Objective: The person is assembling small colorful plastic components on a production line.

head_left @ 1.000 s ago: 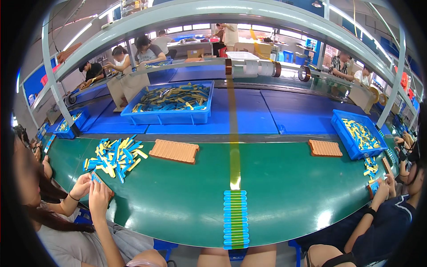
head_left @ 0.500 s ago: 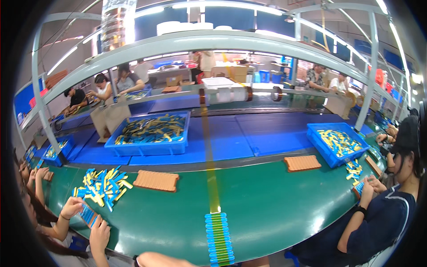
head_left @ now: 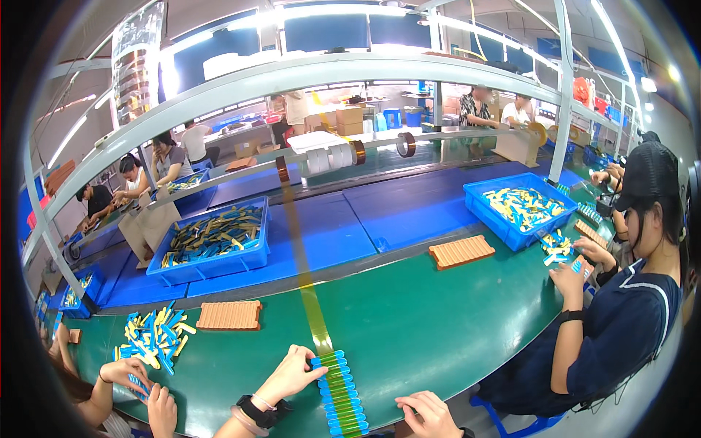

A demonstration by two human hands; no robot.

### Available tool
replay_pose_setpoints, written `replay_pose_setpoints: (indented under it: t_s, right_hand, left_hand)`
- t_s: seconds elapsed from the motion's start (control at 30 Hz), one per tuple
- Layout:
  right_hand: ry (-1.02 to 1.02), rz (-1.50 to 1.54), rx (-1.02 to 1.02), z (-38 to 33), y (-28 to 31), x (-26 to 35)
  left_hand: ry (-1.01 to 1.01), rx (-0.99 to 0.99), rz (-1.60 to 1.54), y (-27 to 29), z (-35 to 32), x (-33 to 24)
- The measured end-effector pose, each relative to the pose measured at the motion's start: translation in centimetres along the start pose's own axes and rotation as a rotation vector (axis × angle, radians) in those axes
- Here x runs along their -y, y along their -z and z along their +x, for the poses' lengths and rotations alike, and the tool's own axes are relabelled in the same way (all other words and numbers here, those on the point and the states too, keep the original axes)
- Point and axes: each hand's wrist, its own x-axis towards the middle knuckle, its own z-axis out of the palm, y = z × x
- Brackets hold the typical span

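Observation:
A row of small blue pieces [head_left: 340,393] lies across a strip of yellow tape [head_left: 307,292] that runs up the green belt [head_left: 438,321]. My left hand [head_left: 290,376], with a dark watch on its wrist, reaches in from the lower edge. Its fingertips press on the left ends of the top pieces, and I see nothing gripped. My right hand [head_left: 431,415] rests low on the belt just right of the row, fingers bent and slightly apart, holding nothing that I can see.
On the belt lie two orange ridged trays [head_left: 229,315] [head_left: 461,251] and a loose pile of blue and yellow pieces [head_left: 155,338]. Blue bins [head_left: 212,241] [head_left: 522,208] stand behind. A person in dark clothes [head_left: 621,314] works at right; another person's hands [head_left: 139,387] at left.
The view has swung and tilted, so the belt now slants. My two hands have come up from the lower edge, and the left one now touches the blue row.

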Motion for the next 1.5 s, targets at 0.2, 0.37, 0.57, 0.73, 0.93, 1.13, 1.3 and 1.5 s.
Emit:
replay_pose_setpoints:
  t_s: [0.2,0.37,0.57,0.73,0.93,1.13,1.3,1.5]
  right_hand:
    - [0.043,-0.01,-0.033,-0.1,-0.3,-1.1]
    - [-0.037,-0.068,0.011,0.8,-0.3,-1.0]
    - [-0.511,0.537,0.435,5.4,1.2,0.1]
    - [-0.405,0.638,0.423,10.5,-1.0,0.5]
    - [-0.516,0.612,0.711,14.9,-5.6,0.6]
    - [-0.446,0.699,0.777,15.2,-5.7,0.8]
    - [-0.414,0.808,0.71,15.3,-5.5,1.1]
    - [-0.407,0.877,0.629,11.7,-3.0,2.0]
  left_hand:
    - [0.116,0.048,-1.066,0.0,-0.2,-0.2]
    - [0.144,0.081,-1.427,-0.1,-0.2,-0.8]
    - [0.125,0.025,-1.387,-0.3,-0.6,-0.8]
    - [0.138,0.011,-1.429,-0.4,-1.1,-1.4]
    - [0.039,-0.13,-1.377,-0.6,-1.7,-2.0]
    - [-0.014,-0.179,-1.294,0.0,-2.4,-2.8]
    - [-0.084,-0.258,-1.302,0.4,-2.6,-4.0]
    - [-0.152,-0.359,-1.141,-2.1,-5.2,-5.7]
